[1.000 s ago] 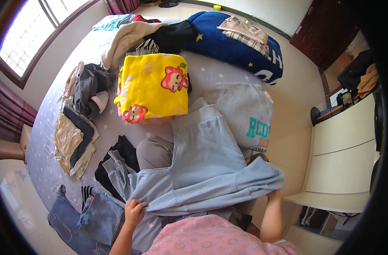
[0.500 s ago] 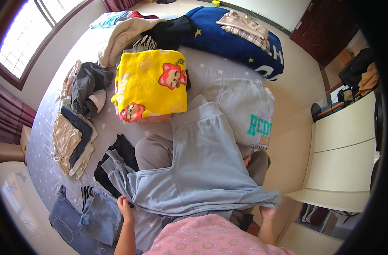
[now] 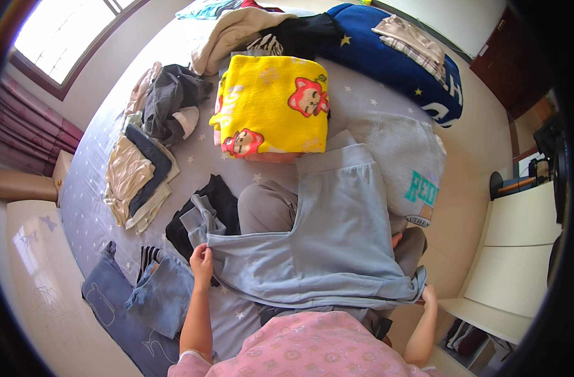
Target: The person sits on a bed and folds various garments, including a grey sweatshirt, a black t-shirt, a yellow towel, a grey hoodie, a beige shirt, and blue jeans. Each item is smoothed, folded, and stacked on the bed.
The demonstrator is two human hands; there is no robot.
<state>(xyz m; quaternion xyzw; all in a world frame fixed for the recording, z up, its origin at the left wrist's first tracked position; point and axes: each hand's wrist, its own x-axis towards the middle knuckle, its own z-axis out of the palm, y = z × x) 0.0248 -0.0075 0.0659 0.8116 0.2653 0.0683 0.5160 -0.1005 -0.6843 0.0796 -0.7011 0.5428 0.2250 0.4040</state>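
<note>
Light blue sweatpants [image 3: 340,217] lie spread over my crossed legs, with the ribbed waistband pointing away from me. My left hand [image 3: 202,259] is closed, pinching the fabric along the left leg near its bunched cuff [image 3: 202,217]. At the other side my right hand [image 3: 429,296] is closed on the end of the right leg; its fingertips are partly hidden by the cloth. Under the waistband's right side lies a grey sweatshirt [image 3: 397,157] with green lettering. A folded yellow blanket [image 3: 271,103] with cartoon figures sits just beyond the sweatpants.
Black clothing [image 3: 227,191] lies beside my left knee. Folded blue jeans [image 3: 164,295] rest at lower left, and beige and grey clothes [image 3: 130,176] farther up the bed. A navy blanket [image 3: 375,56] carries folded clothes at the back. A pale cabinet [image 3: 513,270] stands right of the bed.
The whole view has shifted, so things sit farther right and mostly higher. My left hand has moved up onto the left leg's fabric, and that leg's cuff is now bunched.
</note>
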